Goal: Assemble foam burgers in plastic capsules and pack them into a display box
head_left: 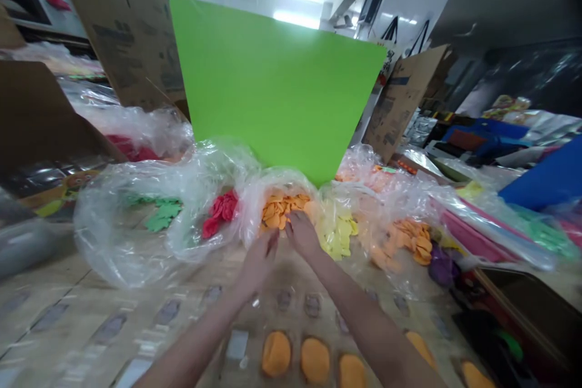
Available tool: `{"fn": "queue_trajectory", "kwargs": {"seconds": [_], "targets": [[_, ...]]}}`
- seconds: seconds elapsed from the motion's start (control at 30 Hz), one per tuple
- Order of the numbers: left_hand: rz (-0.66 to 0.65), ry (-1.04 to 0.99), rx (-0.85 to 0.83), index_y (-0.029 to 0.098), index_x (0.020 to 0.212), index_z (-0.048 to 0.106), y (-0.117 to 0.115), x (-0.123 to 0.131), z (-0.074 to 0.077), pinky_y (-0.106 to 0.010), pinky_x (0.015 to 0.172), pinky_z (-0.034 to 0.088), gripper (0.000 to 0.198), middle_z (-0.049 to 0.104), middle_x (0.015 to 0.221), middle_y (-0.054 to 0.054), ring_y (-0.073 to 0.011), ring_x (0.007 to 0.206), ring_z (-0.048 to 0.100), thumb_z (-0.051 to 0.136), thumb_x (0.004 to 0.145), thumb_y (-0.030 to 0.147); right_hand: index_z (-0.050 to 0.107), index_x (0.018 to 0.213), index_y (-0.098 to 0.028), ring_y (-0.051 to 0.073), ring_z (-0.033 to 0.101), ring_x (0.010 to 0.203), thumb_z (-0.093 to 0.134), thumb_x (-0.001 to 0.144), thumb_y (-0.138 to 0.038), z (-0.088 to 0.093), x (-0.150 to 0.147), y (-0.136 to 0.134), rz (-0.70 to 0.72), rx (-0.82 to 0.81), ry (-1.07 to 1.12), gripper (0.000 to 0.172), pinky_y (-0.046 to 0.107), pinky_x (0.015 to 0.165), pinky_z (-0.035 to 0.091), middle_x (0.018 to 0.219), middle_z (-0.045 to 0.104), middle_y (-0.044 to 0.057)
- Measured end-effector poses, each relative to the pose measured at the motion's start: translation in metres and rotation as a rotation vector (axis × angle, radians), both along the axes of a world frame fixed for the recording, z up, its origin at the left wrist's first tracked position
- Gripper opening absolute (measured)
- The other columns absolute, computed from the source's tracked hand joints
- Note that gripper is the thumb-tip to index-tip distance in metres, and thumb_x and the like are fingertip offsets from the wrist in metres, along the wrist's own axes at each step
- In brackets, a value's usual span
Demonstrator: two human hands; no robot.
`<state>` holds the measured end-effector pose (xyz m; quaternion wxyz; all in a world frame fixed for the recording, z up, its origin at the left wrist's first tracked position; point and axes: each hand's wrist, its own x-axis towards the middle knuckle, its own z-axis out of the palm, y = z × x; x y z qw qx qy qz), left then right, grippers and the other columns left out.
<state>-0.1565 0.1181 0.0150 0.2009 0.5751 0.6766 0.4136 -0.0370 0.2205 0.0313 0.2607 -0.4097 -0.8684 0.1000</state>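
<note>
Left hand [257, 265] and right hand [304, 234] open at orange cutouts [279, 209] in a clear plastic bag [284, 179]

Both hands have extended fingers and hold nothing visible; the cutouts lie at 12 o'clock, just beyond the right fingertips. Yellow cutouts [337, 231] sit at 2 o'clock, red cutouts [220, 212] at 10 o'clock, and orange ovals [276, 353] on the tabletop [109, 327] at 6 o'clock.

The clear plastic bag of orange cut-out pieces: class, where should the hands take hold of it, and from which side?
Probably pinch the loose edge of the clear plastic bag from the near side, where the left hand and right hand are. The thin film should bunch easily, and the green board stands behind it, so the far side looks blocked.
</note>
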Motion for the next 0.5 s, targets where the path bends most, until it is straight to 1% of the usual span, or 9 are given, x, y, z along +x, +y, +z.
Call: {"fn": "queue_trajectory", "kwargs": {"seconds": [0.03, 0.1, 0.13, 0.2, 0.23, 0.3, 0.37, 0.43, 0.5], "targets": [[0.053, 0.005, -0.019, 0.014, 0.121, 0.048, 0.032, -0.004, 0.002, -0.035, 0.096, 0.039, 0.041, 0.055, 0.122, -0.013, -0.0204, 0.112, 0.052, 0.039, 0.080, 0.014, 0.059, 0.105, -0.016, 0.023, 0.048, 0.107, 0.048, 0.079, -0.012, -0.004, -0.011, 0.018, -0.038, -0.017, -0.022, 0.029, 0.038, 0.093, 0.039, 0.109, 0.058, 0.013], [0.176, 0.027, -0.063, 0.008, 0.123, 0.044, 0.087, -0.011, -0.003, -0.038, 0.098, 0.036, 0.049, 0.049, 0.126, -0.019, -0.0257, 0.119, 0.045, 0.048, 0.075, 0.016, 0.058, 0.107, -0.013, 0.025, 0.049, 0.107, 0.046, 0.077, -0.009, -0.016, -0.022, 0.041, -0.113, -0.045, -0.042, 0.032, 0.041, 0.091, 0.040, 0.110, 0.057, 0.017], [0.240, 0.039, -0.079, 0.006, 0.124, 0.041, 0.108, -0.013, -0.008, -0.040, 0.099, 0.033, 0.054, 0.045, 0.129, -0.022, -0.0284, 0.122, 0.041, 0.052, 0.073, 0.019, 0.058, 0.108, -0.011, 0.026, 0.049, 0.106, 0.045, 0.077, -0.009, -0.022, -0.023, 0.047, -0.139, -0.047, -0.037, 0.033, 0.042, 0.091, 0.040, 0.110, 0.056, 0.018], [0.378, 0.052, -0.111, 0.003, 0.125, 0.037, 0.137, -0.013, -0.022, -0.044, 0.098, 0.032, 0.062, 0.041, 0.130, -0.028, -0.0339, 0.124, 0.037, 0.056, 0.073, 0.029, 0.058, 0.109, -0.012, 0.026, 0.048, 0.108, 0.045, 0.078, -0.010, -0.036, -0.016, 0.050, -0.153, -0.038, -0.034, 0.034, 0.043, 0.092, 0.040, 0.113, 0.055, 0.018], [0.447, 0.052, -0.127, 0.001, 0.125, 0.037, 0.146, -0.011, -0.030, -0.047, 0.097, 0.032, 0.064, 0.041, 0.128, -0.030, -0.0366, 0.122, 0.038, 0.056, 0.074, 0.034, 0.058, 0.108, -0.014, 0.026, 0.047, 0.111, 0.045, 0.078, -0.011, -0.042, -0.010, 0.049, -0.137, -0.026, -0.028, 0.034, 0.043, 0.094, 0.039, 0.115, 0.054, 0.017], [0.562, 0.050, -0.156, -0.001, 0.122, 0.038, 0.156, -0.005, -0.046, -0.053, 0.091, 0.034, 0.064, 0.043, 0.122, -0.034, -0.0416, 0.118, 0.041, 0.051, 0.077, 0.042, 0.060, 0.106, -0.016, 0.025, 0.043, 0.116, 0.046, 0.078, -0.012, -0.052, 0.004, 0.044, -0.080, 0.006, -0.003, 0.032, 0.043, 0.097, 0.038, 0.119, 0.053, 0.014], [0.619, 0.059, -0.158, 0.000, 0.119, 0.040, 0.160, 0.000, -0.060, -0.055, 0.089, 0.033, 0.059, 0.044, 0.119, -0.035, -0.0433, 0.116, 0.041, 0.046, 0.079, 0.043, 0.062, 0.103, -0.018, 0.024, 0.040, 0.119, 0.044, 0.079, -0.012, -0.058, 0.016, 0.041, -0.017, 0.037, 0.038, 0.031, 0.044, 0.100, 0.036, 0.118, 0.053, 0.012], [0.613, 0.077, -0.131, 0.004, 0.116, 0.044, 0.161, 0.000, -0.069, -0.053, 0.091, 0.032, 0.049, 0.045, 0.120, -0.031, -0.0405, 0.116, 0.041, 0.042, 0.082, 0.039, 0.063, 0.100, -0.019, 0.023, 0.040, 0.119, 0.043, 0.079, -0.012, -0.060, 0.024, 0.039, 0.031, 0.046, 0.073, 0.030, 0.045, 0.101, 0.036, 0.115, 0.054, 0.011], [0.584, 0.084, -0.099, 0.007, 0.111, 0.048, 0.162, -0.004, -0.073, -0.049, 0.091, 0.034, 0.039, 0.050, 0.117, -0.026, -0.0358, 0.113, 0.045, 0.039, 0.084, 0.034, 0.064, 0.098, -0.019, 0.022, 0.041, 0.119, 0.043, 0.079, -0.011, -0.059, 0.029, 0.039, 0.067, 0.042, 0.104, 0.029, 0.044, 0.101, 0.036, 0.112, 0.055, 0.010]]}}
